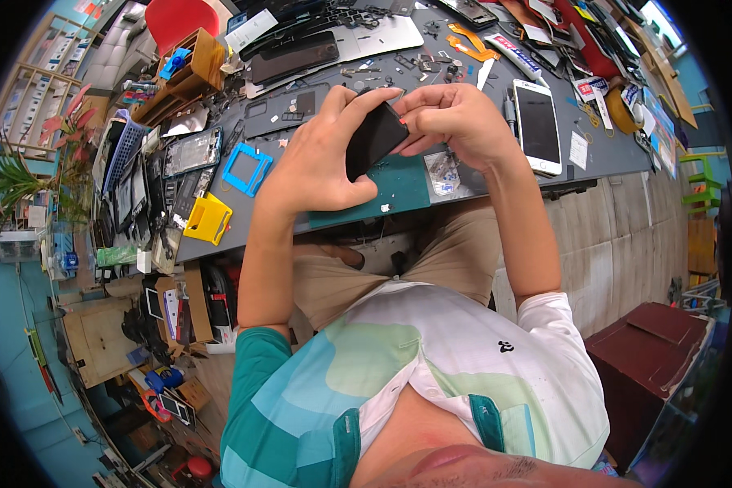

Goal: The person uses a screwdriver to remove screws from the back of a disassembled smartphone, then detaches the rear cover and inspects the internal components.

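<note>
My left hand (305,163) is closed around a black smartphone (374,138), gripping it by its edges with the dark face turned up. The phone is tilted above a green work mat (407,183) at the table's near edge. My right hand (462,122) meets the phone's right edge, its thumb and fingers pinched together. A tiny red spot shows at these fingertips; what they pinch, if anything, is too small to make out. Just below my right hand, a small clear plastic bag (442,173) lies on the mat. A white smartphone (538,126) lies right of my right wrist.
Left of my left forearm are a blue frame (246,169), a yellow phone stand (208,218) and an opened phone (193,153). Behind my hands lie a dark phone (295,58), orange flex cables (472,45) and a white tube (514,57). Tape (624,110) sits far right.
</note>
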A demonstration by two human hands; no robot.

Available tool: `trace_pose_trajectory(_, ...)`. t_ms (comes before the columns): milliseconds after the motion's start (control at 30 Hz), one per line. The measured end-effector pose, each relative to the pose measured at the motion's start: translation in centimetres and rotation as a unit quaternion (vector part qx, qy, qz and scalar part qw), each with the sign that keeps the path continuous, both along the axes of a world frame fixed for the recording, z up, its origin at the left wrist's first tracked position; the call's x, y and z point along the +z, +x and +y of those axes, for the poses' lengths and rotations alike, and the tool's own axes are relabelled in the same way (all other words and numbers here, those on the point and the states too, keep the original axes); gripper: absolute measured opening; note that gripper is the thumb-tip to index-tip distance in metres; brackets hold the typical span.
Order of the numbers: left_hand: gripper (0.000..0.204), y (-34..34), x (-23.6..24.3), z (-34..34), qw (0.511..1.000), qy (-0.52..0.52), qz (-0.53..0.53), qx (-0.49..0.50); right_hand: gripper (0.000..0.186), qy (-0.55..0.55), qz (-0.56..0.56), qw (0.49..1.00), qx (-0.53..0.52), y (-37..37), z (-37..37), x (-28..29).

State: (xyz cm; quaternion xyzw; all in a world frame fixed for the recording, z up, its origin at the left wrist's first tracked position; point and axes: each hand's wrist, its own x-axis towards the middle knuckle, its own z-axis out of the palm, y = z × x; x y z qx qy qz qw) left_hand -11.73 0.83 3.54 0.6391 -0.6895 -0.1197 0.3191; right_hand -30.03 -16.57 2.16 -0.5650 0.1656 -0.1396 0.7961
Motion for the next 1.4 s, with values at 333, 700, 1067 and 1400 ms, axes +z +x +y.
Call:
trace_pose_trajectory(333,0.115,-0.3,0.0,-0.3,1.0,0.017,-0.006,-0.021,0.032,-0.043,0.033,0.998,0.031,0.5,-1.3,-0.3)
trace_pose_trajectory(700,0.116,-0.4,-1.1,-0.8,0.998,-0.028,0.034,-0.054,0.031,-0.066,0.042,0.997,0.028,1.4,-2.0,-0.8)
trace_pose_trajectory(1067,0.109,1.4,-0.5,-0.8,0.995,0.025,0.084,-0.042,0.048,0.001,-0.011,1.0,-0.004,0.4,-0.4,-1.0)
trace_pose_trajectory(1400,0.122,2.2,-0.1,-0.3,0.991,0.032,0.117,-0.059,0.047,-0.024,-0.07,0.997,-0.012,-0.5,0.8,-1.7)
